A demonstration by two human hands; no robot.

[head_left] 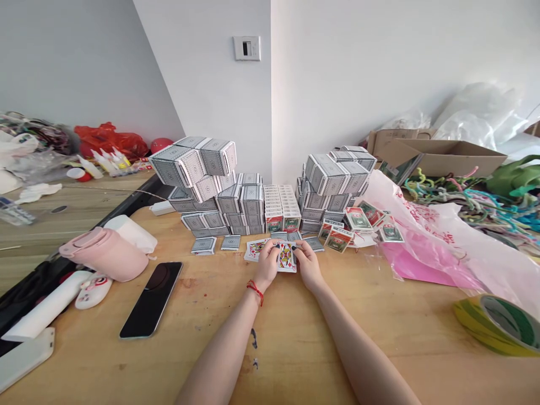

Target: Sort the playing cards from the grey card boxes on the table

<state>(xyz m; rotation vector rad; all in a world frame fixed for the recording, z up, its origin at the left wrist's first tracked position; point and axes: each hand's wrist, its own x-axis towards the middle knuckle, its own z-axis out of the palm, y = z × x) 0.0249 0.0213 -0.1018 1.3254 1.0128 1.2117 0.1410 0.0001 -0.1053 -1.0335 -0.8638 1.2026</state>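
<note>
Both my hands meet at the middle of the wooden table (295, 337) over a small pack of face-up playing cards (286, 257). My left hand (267, 264) grips the pack's left side, fingers curled; a red string circles that wrist. My right hand (307, 263) pinches the pack's right side. More face-up cards (254, 249) lie just left of the pack. Behind them rise stacks of grey-backed card decks, one pile on the left (211, 180) and one on the right (333, 183), with a white block of decks (282, 203) between.
A black phone (152, 299) lies face up at left, beside a pink bottle (105, 253) and white rolls. Red-green card boxes (358, 222) sit right of the stacks. A pink plastic bag (426, 242), coloured cords, a cardboard box (439, 157) and a tape roll (502, 323) fill the right.
</note>
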